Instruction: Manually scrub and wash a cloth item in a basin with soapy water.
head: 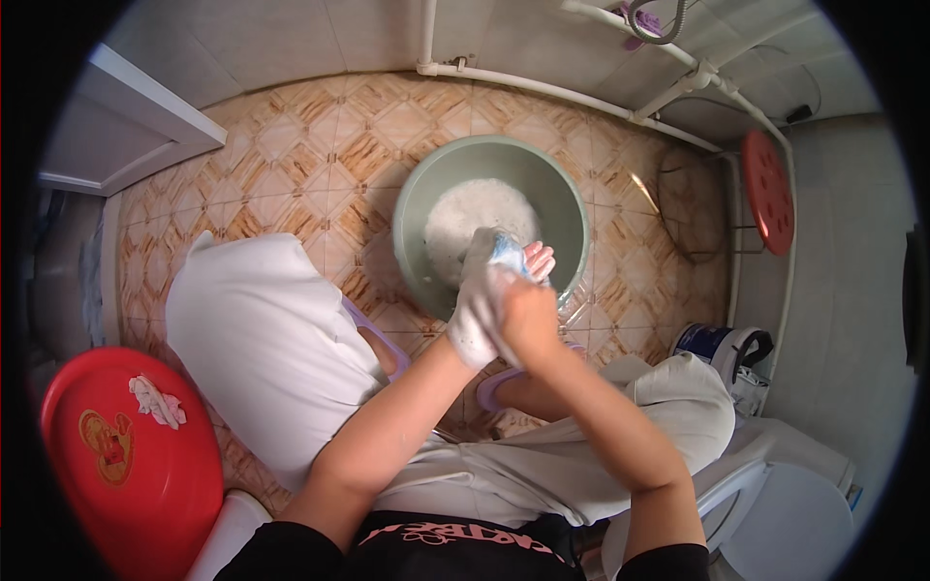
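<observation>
A round green plastic basin (563, 189) stands on the tiled floor, with white suds (476, 203) on the water inside. Over its near edge, my two hands are pressed together around a soapy, wet cloth (479, 290) of whitish colour with a blue part (508, 250). My left hand (472, 338) is coated in foam and largely covered by the cloth, so its grip is hidden; some fingers show beyond it. My right hand (529, 316) is closed on the cloth, slightly blurred.
A red plastic lid or tub (174, 479) with a crumpled cloth (156, 401) lies at the lower left. White pipes (538, 86) run along the wall. A red round stool seat (769, 192) leans at the right, above a white container (726, 345) and the toilet (792, 516). A white door (138, 131) stands left.
</observation>
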Tool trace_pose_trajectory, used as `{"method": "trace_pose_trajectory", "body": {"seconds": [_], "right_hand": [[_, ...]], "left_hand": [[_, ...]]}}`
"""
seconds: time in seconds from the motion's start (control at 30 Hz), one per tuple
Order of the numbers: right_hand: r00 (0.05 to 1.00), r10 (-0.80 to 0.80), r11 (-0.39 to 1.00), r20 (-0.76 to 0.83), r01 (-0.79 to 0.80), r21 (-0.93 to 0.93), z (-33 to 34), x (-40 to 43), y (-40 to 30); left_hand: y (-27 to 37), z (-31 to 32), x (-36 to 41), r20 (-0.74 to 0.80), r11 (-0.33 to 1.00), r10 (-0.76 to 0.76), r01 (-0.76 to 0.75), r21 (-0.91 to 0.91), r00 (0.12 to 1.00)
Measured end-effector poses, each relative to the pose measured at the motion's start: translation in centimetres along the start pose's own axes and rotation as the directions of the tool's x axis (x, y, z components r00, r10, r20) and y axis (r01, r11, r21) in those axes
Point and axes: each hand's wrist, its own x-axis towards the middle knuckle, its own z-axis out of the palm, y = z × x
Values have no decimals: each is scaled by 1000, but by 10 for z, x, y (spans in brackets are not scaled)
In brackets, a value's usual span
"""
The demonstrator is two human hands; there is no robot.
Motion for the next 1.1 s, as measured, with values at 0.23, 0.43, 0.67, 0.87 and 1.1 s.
{"method": "trace_pose_trajectory", "body": {"seconds": [0.23, 0.43, 0.67, 0.87, 1.1], "right_hand": [[976, 176, 984, 126, -178, 2, -5, 10, 5], [991, -106, 980, 78, 91, 178, 11, -14, 7], [962, 227, 974, 151, -223, -47, -6, 1, 19], [972, 236, 970, 10, -237, 52, 22, 7, 43], [996, 89, 984, -8, -87, 153, 19, -9, 6]], "left_hand": [[13, 2, 2, -25, 997, -58, 57, -46, 998], [9, -32, 15, 133, 970, -88, 116, -214, 987], [13, 17, 7, -192, 955, -179, 124, -269, 965], [11, 26, 2, -238, 982, -162, 132, -135, 958], [16, 14, 8, -173, 983, -156, 135, -129, 973]]}}
